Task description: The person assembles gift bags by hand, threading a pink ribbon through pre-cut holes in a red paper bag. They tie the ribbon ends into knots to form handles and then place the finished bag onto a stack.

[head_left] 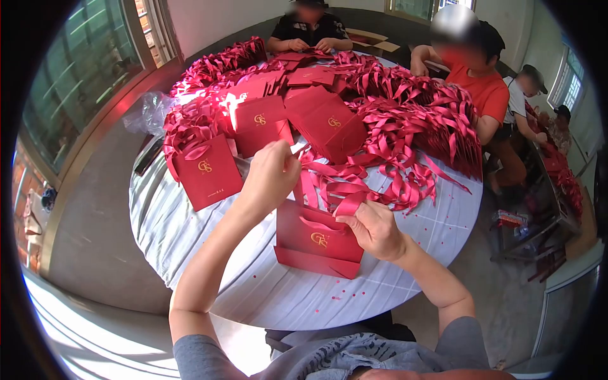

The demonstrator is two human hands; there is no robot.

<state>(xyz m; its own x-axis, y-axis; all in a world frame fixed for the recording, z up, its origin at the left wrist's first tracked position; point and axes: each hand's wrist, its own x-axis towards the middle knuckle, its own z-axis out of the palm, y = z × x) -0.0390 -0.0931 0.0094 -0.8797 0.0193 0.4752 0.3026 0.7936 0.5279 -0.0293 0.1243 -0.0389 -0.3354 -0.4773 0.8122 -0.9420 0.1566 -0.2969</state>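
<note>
A red paper gift bag point(297, 237) with a gold logo lies flat on the table in front of me, its bottom flap toward me. My right hand point(377, 233) pinches a red ribbon point(349, 204) at the bag's upper right edge. A ribbon handle loops across the bag's front below its top edge. Raised above the bag's upper left corner, my left hand point(273, 174) is closed with fingers pressed together; what is between the fingertips is hidden. Loose ribbons point(405, 183) lie just beyond both hands.
A bag with handles point(208, 176) lies to the left on the round cloth-covered table point(253, 294). Stacks of red bags point(326, 123) and heaped ribboned bags point(424, 114) fill the far side. Clear plastic point(149, 113) sits at the left edge. Several other people work beyond.
</note>
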